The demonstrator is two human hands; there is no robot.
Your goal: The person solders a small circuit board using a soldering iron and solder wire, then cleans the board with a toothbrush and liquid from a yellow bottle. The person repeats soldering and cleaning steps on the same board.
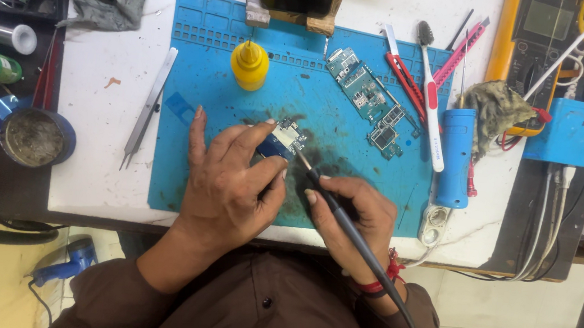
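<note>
Soldering in hand: left hand [232, 179] pinches a small circuit board [284, 139] at mid-frame on the blue mat [194, 67]. Right hand [351, 217] grips the soldering iron [334, 206] pen-style, tip at the board's lower right edge. Next move likely calls for a steady tip and a firmly pinned board.

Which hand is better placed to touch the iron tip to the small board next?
Right. The right hand grips the soldering iron, its tip right at the small board's edge. The left hand is busy pinning that board to the blue mat.
</note>
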